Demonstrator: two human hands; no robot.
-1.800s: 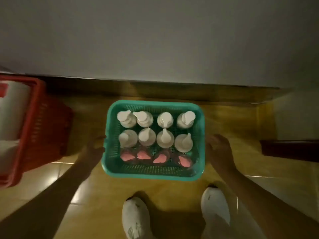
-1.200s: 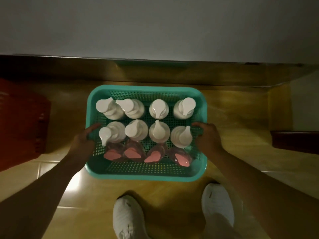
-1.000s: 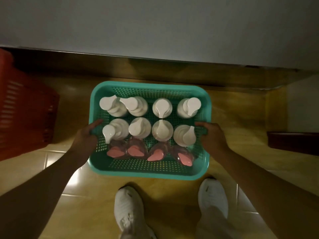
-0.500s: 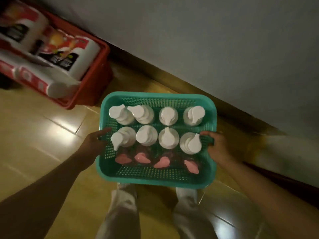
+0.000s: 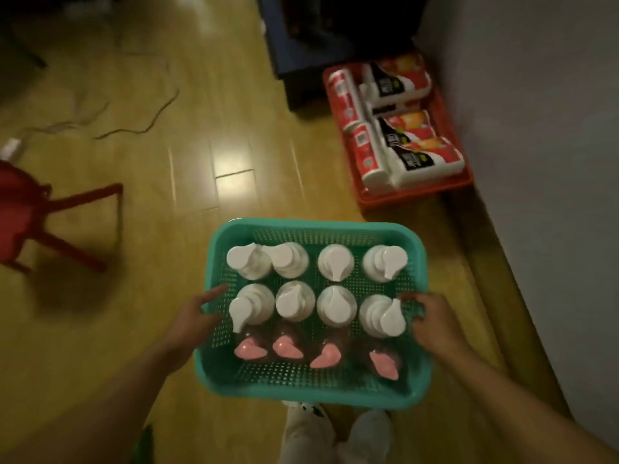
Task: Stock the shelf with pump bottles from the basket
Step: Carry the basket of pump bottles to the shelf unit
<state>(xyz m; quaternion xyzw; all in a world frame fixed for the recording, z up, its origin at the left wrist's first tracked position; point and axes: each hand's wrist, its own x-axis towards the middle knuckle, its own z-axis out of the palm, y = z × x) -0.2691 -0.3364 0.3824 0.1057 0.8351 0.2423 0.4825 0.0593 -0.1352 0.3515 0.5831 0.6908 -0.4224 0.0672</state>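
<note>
Basket (image 5: 338, 393) of bottles (image 5: 336, 262) carried over the floor (image 5: 140, 182).
Left hand (image 5: 191, 321) grips the basket's 9 o'clock rim, right hand (image 5: 432, 324) its 3 o'clock rim; eight bottles stand inside. Red crate (image 5: 415, 194) at 1 o'clock.

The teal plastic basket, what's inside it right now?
The teal plastic basket holds eight upright clear pump bottles with white pump heads, in two rows of four. Pink liquid shows in the near row; the far row's contents are hidden.
</note>
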